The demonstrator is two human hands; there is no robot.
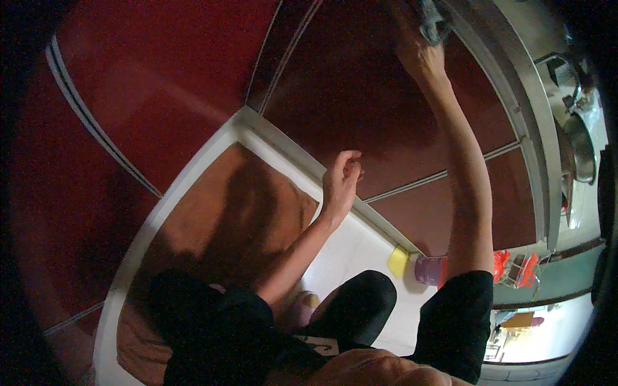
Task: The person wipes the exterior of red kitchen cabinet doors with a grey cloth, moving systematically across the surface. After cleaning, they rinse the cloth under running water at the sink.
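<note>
My right hand [420,53] is raised at the top of the view, against a dark red cabinet door [347,62]. A crumpled grey cloth [436,26] is in its grip, though the fingers are dim and partly hidden. Lower down, my left hand [343,186] hovers in front of the cabinet's pale base edge [285,140]. Its fingers are loosely bent, a gap shows between them, and nothing is visible in the hand. More red door panels [145,96] with metal trim strips stand to the left.
A brown mat [227,207] covers part of the white tiled floor [347,246]. A yellow object [398,262] and a purple patterned bin [428,270] sit by the cabinet base. Along the right, a countertop edge [545,125] juts out, with a metal bowl [584,149] on top.
</note>
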